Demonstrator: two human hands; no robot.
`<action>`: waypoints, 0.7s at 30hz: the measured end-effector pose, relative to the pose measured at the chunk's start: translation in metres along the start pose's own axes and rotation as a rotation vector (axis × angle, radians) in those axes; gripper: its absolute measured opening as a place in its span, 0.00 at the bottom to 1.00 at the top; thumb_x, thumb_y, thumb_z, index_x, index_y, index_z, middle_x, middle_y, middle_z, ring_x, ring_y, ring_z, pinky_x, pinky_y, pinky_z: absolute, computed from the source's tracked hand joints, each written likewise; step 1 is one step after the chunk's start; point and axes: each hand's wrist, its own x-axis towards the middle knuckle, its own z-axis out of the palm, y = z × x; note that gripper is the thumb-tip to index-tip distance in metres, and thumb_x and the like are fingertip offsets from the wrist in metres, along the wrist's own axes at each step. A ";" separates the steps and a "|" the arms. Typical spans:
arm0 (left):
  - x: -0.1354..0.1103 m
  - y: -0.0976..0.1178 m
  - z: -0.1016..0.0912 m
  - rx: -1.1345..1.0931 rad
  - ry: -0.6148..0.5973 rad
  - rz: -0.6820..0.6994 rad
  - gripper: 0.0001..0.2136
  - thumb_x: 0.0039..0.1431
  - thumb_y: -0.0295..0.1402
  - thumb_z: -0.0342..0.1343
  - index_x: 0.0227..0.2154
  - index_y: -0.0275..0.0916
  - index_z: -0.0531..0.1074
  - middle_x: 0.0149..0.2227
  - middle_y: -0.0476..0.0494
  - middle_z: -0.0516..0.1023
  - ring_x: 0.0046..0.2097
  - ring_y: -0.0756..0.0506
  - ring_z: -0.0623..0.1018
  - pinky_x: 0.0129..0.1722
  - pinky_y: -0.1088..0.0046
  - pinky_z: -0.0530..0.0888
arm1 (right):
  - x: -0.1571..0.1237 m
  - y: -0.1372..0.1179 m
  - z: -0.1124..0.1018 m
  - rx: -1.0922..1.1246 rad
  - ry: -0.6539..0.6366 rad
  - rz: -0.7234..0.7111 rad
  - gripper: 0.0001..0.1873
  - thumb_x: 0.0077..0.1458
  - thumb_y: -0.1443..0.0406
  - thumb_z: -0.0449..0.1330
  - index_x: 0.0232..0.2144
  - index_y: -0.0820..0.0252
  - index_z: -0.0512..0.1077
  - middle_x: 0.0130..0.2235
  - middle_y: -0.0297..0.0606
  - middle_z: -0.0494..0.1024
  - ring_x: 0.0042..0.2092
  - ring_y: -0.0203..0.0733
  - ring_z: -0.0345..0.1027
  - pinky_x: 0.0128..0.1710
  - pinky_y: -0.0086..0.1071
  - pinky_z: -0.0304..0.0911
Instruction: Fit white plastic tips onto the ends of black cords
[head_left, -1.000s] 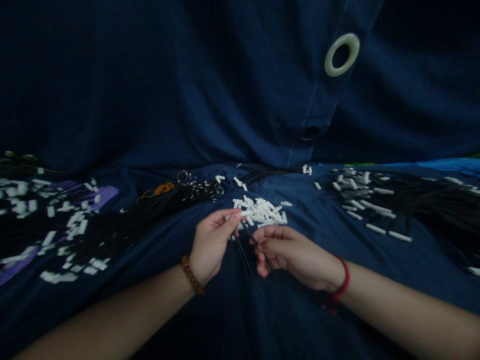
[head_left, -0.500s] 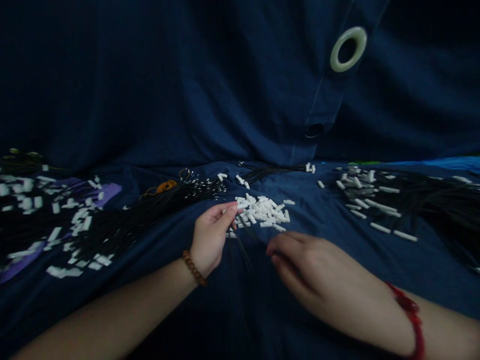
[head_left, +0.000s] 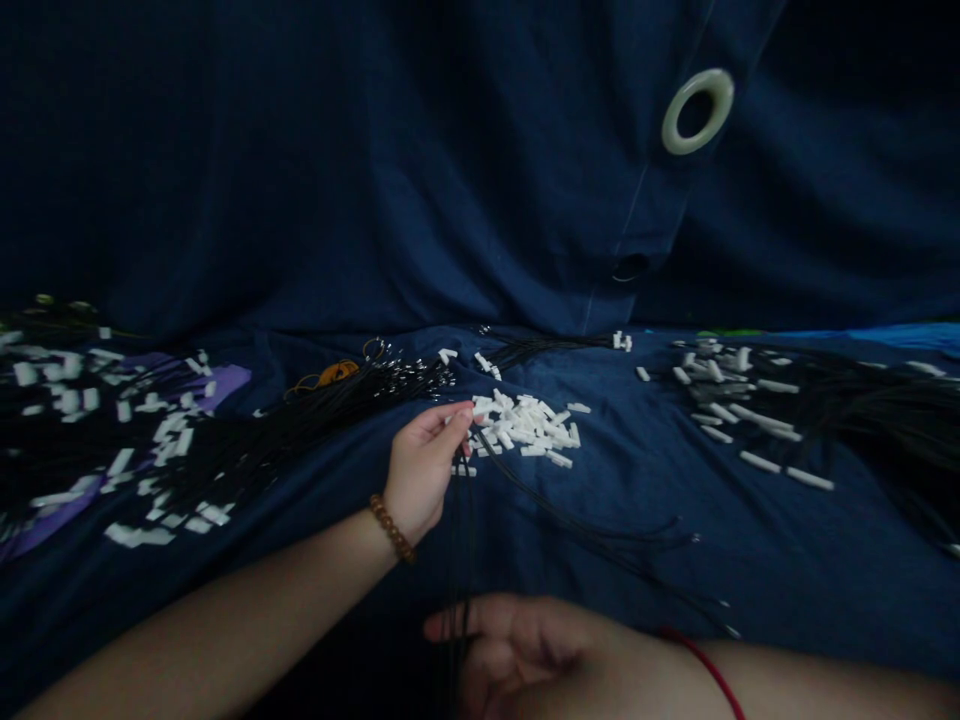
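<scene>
Cloth: navy cloth (head_left: 322, 200) lies under everything, rising behind the pile.
Pile: white plastic pieces (head_left: 525, 428), loose heap at centre.
Bundles: black cord bundles (head_left: 247, 460) lie left and right of the pile.
Left hand (head_left: 424, 470): at pile's left edge, narrow pinch on loose black cords (head_left: 463, 540).
Right hand (head_left: 517, 655): well below pile, fingers half-open; hold on cords cannot be told.

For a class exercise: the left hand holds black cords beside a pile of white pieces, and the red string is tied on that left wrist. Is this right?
No: the red string is on the right hand's wrist, as the head view shows; the left wrist wears a brown bead bracelet. The left hand does hold black cords beside the white pieces.
</scene>
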 end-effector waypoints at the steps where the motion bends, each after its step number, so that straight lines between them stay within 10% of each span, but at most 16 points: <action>1: 0.000 0.000 0.000 0.003 0.001 0.000 0.11 0.46 0.33 0.58 0.32 0.32 0.73 0.28 0.44 0.76 0.23 0.54 0.67 0.23 0.79 0.65 | -0.003 -0.001 -0.001 -0.057 0.062 0.045 0.30 0.47 0.72 0.52 0.54 0.59 0.56 0.31 0.34 0.69 0.27 0.26 0.61 0.26 0.15 0.55; 5: 0.001 0.001 -0.001 0.009 0.006 -0.008 0.10 0.46 0.32 0.58 0.32 0.32 0.73 0.28 0.44 0.76 0.23 0.54 0.67 0.23 0.79 0.65 | -0.027 -0.022 0.001 -0.567 0.205 0.081 0.22 0.43 0.69 0.57 0.44 0.59 0.68 0.28 0.34 0.73 0.24 0.31 0.62 0.20 0.19 0.51; 8: -0.001 0.004 0.001 0.011 -0.007 -0.030 0.10 0.45 0.32 0.59 0.31 0.33 0.74 0.26 0.45 0.75 0.22 0.54 0.67 0.22 0.78 0.65 | -0.041 -0.043 -0.005 -1.157 0.585 -0.135 0.10 0.49 0.68 0.51 0.34 0.56 0.70 0.29 0.34 0.73 0.29 0.36 0.66 0.27 0.26 0.56; 12: -0.008 0.011 0.004 0.017 -0.037 -0.055 0.09 0.45 0.32 0.59 0.30 0.34 0.75 0.25 0.46 0.76 0.23 0.54 0.68 0.23 0.79 0.65 | -0.039 -0.053 -0.027 -1.328 0.945 -0.378 0.12 0.54 0.65 0.49 0.42 0.60 0.64 0.39 0.39 0.70 0.40 0.42 0.64 0.40 0.34 0.57; 18: -0.011 0.011 0.001 0.059 -0.031 -0.022 0.08 0.45 0.32 0.59 0.30 0.35 0.75 0.20 0.50 0.72 0.22 0.53 0.68 0.22 0.80 0.65 | -0.040 -0.051 -0.037 -0.903 0.500 -0.039 0.11 0.54 0.65 0.48 0.39 0.53 0.66 0.26 0.30 0.74 0.28 0.34 0.68 0.26 0.24 0.59; 21: -0.008 0.008 -0.003 0.086 -0.014 0.017 0.08 0.46 0.33 0.59 0.31 0.37 0.75 0.19 0.52 0.71 0.23 0.53 0.68 0.23 0.80 0.65 | -0.052 -0.047 -0.037 -0.968 0.558 -0.086 0.14 0.49 0.69 0.51 0.38 0.53 0.68 0.26 0.32 0.74 0.27 0.36 0.69 0.24 0.25 0.58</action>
